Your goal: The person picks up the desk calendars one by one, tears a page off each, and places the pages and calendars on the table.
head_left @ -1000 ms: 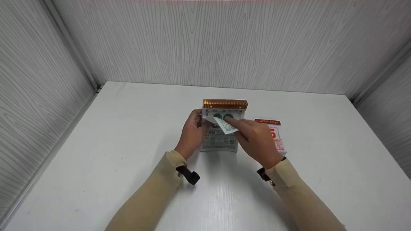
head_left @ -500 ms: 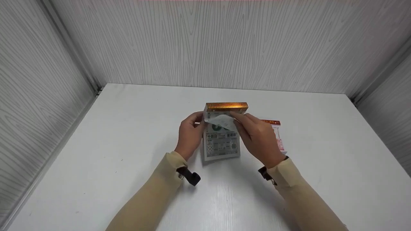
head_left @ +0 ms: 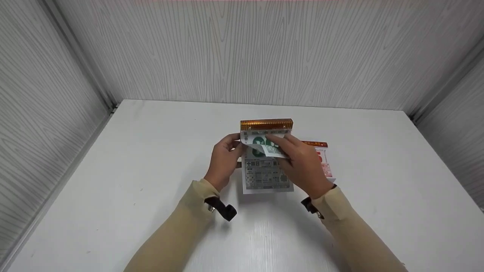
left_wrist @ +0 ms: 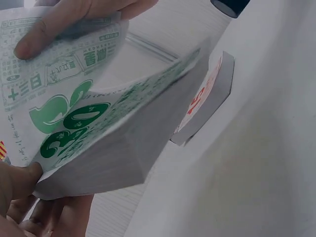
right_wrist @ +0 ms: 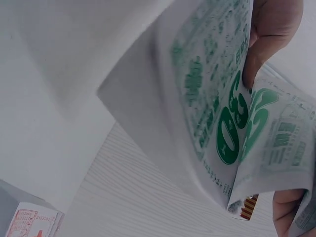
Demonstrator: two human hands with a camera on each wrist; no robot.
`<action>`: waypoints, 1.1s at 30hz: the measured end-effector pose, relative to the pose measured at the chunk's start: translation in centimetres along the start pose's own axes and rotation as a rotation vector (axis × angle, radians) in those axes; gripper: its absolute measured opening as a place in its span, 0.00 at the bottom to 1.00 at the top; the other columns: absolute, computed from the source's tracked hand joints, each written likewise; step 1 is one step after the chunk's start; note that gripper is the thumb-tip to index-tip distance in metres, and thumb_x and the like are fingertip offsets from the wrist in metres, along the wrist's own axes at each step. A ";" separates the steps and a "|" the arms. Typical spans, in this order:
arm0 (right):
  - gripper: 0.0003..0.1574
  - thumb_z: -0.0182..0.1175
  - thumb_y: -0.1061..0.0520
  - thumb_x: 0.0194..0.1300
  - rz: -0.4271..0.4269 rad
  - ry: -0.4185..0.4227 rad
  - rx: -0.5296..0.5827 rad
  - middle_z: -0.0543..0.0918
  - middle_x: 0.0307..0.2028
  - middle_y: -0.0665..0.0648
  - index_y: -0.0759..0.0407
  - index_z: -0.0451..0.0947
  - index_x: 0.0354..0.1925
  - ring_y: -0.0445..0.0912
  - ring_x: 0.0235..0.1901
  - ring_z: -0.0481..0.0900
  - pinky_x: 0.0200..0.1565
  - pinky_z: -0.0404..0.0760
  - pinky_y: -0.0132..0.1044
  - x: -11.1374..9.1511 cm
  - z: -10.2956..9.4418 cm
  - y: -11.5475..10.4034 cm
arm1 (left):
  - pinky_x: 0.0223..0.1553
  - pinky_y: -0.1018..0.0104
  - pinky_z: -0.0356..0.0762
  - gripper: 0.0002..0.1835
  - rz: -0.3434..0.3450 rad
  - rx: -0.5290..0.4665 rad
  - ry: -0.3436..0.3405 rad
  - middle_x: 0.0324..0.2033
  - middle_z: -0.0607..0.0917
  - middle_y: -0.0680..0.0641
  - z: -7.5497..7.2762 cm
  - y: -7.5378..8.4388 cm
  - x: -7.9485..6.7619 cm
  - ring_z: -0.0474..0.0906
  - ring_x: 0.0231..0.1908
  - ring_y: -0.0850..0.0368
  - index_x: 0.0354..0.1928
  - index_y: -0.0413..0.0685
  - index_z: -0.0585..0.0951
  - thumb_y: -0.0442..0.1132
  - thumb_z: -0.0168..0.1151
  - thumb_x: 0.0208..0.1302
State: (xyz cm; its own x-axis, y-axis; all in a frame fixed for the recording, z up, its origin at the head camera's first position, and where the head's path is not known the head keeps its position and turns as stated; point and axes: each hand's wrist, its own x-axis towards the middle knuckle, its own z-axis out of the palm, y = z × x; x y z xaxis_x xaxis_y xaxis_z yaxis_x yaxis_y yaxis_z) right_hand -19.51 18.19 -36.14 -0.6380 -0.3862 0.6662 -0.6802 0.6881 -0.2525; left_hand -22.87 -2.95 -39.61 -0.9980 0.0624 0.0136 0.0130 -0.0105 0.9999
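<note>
A thick tear-off calendar (head_left: 264, 177) with green print and a gold ribbed top strip (head_left: 266, 124) is held tilted up in the head view. My left hand (head_left: 222, 160) grips its left edge, with the thumb on the page beside the green "30" (left_wrist: 81, 121). My right hand (head_left: 306, 162) pinches the front sheet (right_wrist: 281, 148), which is bent upward and away from the page beneath. Both wrist views show the gap between sheet and pad. Most of the left fingers lie behind the pad in the head view.
A second, smaller calendar (head_left: 326, 160) with red print lies on the white table (head_left: 166, 151), partly hidden behind the right hand. Wood-grained panels (head_left: 242, 53) stand at the back and both sides.
The lifted sheet has risen, then come down again with the right hand. More of the page below shows, and the pad's bottom edge sits lower in the head view.
</note>
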 end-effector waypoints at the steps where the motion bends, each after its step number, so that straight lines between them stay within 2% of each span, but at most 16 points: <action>1: 0.28 0.66 0.72 0.65 -0.003 0.002 0.003 0.85 0.39 0.59 0.57 0.83 0.61 0.47 0.27 0.77 0.28 0.79 0.37 0.0 0.0 0.0 | 0.39 0.60 0.87 0.19 -0.003 0.000 -0.002 0.49 0.85 0.47 0.0 0.0 0.0 0.85 0.47 0.53 0.68 0.52 0.76 0.41 0.58 0.79; 6: 0.21 0.68 0.66 0.67 -0.039 0.027 -0.001 0.85 0.34 0.57 0.58 0.85 0.58 0.44 0.23 0.73 0.24 0.72 0.34 0.0 -0.1 0.0 | 0.40 0.57 0.88 0.24 0.015 -0.001 0.001 0.47 0.85 0.46 0.0 0.2 0.1 0.86 0.46 0.52 0.72 0.53 0.72 0.41 0.59 0.78; 10: 0.14 0.68 0.63 0.68 -0.054 0.024 -0.049 0.85 0.35 0.57 0.60 0.87 0.52 0.44 0.27 0.78 0.26 0.79 0.35 0.1 -0.2 0.2 | 0.40 0.56 0.88 0.23 0.029 0.009 0.006 0.45 0.85 0.45 0.2 0.2 0.1 0.86 0.44 0.52 0.70 0.51 0.74 0.41 0.59 0.78; 14: 0.12 0.66 0.65 0.68 -0.011 -0.008 -0.064 0.88 0.40 0.57 0.61 0.87 0.50 0.45 0.32 0.84 0.34 0.86 0.37 0.1 -0.4 0.2 | 0.41 0.52 0.88 0.22 0.021 0.002 0.012 0.45 0.85 0.44 0.4 0.1 0.2 0.86 0.44 0.51 0.70 0.50 0.74 0.40 0.59 0.77; 18: 0.11 0.63 0.64 0.71 0.047 -0.038 -0.044 0.89 0.41 0.58 0.62 0.85 0.50 0.45 0.32 0.84 0.36 0.87 0.39 0.2 -0.4 0.2 | 0.42 0.51 0.88 0.22 -0.004 -0.006 0.020 0.46 0.85 0.44 0.5 0.2 0.2 0.86 0.44 0.51 0.70 0.49 0.74 0.41 0.59 0.78; 22: 0.09 0.63 0.59 0.73 0.081 -0.033 0.008 0.89 0.41 0.56 0.61 0.86 0.48 0.44 0.33 0.83 0.37 0.87 0.39 0.3 -0.2 0.2 | 0.41 0.52 0.87 0.22 -0.027 -0.021 0.025 0.46 0.85 0.44 0.5 0.3 0.3 0.85 0.44 0.51 0.69 0.49 0.74 0.41 0.60 0.77; 26: 0.10 0.64 0.56 0.74 0.073 0.007 0.040 0.86 0.40 0.54 0.58 0.88 0.47 0.43 0.34 0.81 0.33 0.83 0.37 0.5 0.0 0.1 | 0.40 0.53 0.87 0.22 -0.032 -0.035 0.011 0.45 0.84 0.44 0.2 0.2 0.4 0.85 0.44 0.51 0.69 0.50 0.74 0.43 0.60 0.77; 31: 0.11 0.62 0.56 0.76 0.035 0.116 0.026 0.83 0.46 0.58 0.59 0.88 0.48 0.48 0.44 0.82 0.41 0.85 0.42 0.9 0.0 0.2 | 0.39 0.53 0.87 0.22 -0.021 -0.050 -0.010 0.44 0.84 0.44 0.1 0.1 0.6 0.86 0.43 0.51 0.68 0.51 0.74 0.44 0.61 0.76; 33: 0.11 0.62 0.57 0.75 0.039 0.142 0.026 0.85 0.45 0.58 0.60 0.87 0.48 0.48 0.42 0.83 0.40 0.85 0.42 0.8 0.0 0.3 | 0.38 0.55 0.87 0.22 -0.020 -0.053 -0.017 0.44 0.85 0.43 0.2 0.1 0.7 0.86 0.43 0.51 0.68 0.51 0.75 0.44 0.61 0.76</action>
State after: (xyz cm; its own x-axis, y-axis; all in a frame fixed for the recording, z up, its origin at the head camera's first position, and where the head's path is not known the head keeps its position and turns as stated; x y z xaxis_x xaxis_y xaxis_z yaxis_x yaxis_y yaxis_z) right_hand -20.27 18.10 -35.67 -0.6080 -0.2670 0.7477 -0.6662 0.6839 -0.2975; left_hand -23.57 -2.76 -39.48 -0.9968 0.0801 -0.0057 -0.0107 -0.0623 0.9980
